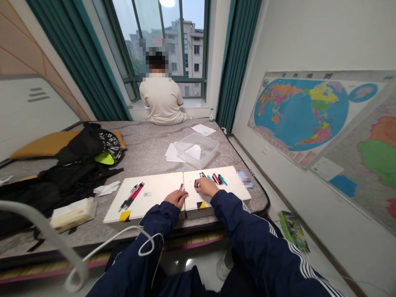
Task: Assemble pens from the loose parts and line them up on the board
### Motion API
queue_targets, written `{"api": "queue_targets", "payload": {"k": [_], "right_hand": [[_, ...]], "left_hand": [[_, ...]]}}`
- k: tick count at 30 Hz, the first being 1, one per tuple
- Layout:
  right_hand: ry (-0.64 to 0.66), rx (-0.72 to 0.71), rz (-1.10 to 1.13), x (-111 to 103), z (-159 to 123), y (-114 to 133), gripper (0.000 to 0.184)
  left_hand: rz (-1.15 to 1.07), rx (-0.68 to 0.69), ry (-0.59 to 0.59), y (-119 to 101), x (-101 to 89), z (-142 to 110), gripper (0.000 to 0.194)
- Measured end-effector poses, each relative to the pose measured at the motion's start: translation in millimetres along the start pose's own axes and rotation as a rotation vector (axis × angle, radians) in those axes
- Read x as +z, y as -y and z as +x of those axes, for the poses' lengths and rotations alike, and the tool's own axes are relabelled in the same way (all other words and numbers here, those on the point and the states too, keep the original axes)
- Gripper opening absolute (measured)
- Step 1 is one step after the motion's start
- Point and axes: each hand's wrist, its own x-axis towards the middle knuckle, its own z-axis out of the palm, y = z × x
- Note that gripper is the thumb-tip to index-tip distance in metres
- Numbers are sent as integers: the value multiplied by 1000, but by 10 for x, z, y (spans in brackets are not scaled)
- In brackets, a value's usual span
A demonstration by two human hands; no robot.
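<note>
Two white boxes lie side by side, a left box [163, 183] and a right box [230, 196]. My left hand [175, 199] rests over the inner edge of the left box, its fingers closed on a red pen [181, 187] whose upper end sticks up. Over the right box, my right hand [206, 187] is closed, with a small black piece [195, 185] at its fingertips; its kind is too small to make out. Red and dark pens [133, 196] lie in a group on the left box. Beyond my right hand lie several black, red and teal pens [219, 179].
Behind the boxes are a clear plastic bin [207, 150] and white papers [173, 153]. A tissue pack [74, 213] and black bag [80, 144] lie left. A white cable [117, 235] crosses my left sleeve. A person [161, 97] sits by the window, back turned.
</note>
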Motion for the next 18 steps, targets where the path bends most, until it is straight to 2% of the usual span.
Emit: {"api": "queue_targets", "payload": {"k": [5, 11, 15, 18], "right_hand": [[-18, -3, 4, 94, -1, -1, 19], [2, 31, 19, 108, 22, 16, 20], [65, 195, 22, 100, 112, 80, 23], [86, 316, 43, 104, 183, 114, 33]], "left_hand": [[9, 5, 6, 26, 23, 8, 34], [-12, 34, -12, 19, 23, 1, 36], [-21, 39, -35, 26, 28, -3, 35], [-23, 44, -40, 43, 43, -2, 35]]}}
